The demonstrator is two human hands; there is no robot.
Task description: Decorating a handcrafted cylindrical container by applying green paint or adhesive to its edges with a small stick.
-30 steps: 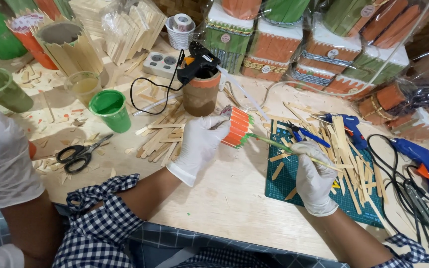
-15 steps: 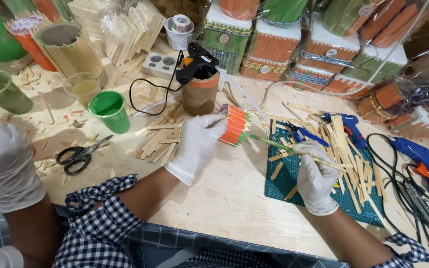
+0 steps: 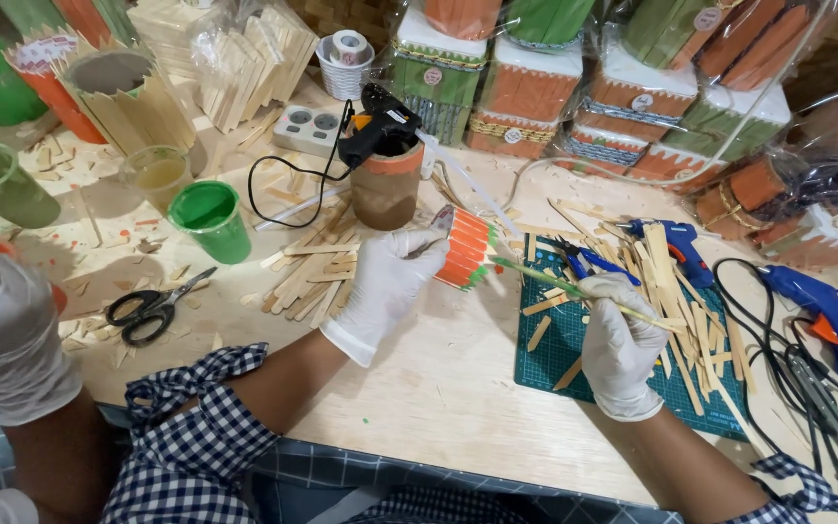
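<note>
Our gloved left hand (image 3: 390,281) grips a small orange stick-covered cup (image 3: 465,248) lying sideways on the table; our right hand (image 3: 618,335) pinches a brush (image 3: 574,289) pointing left at it.

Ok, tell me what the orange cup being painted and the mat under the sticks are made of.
Orange cup: looks like flat wooden sticks side by side, painted matte orange; seams show between slats.
Mat: probably rubbery plastic cutting mat, dull green with a printed grid.
</note>
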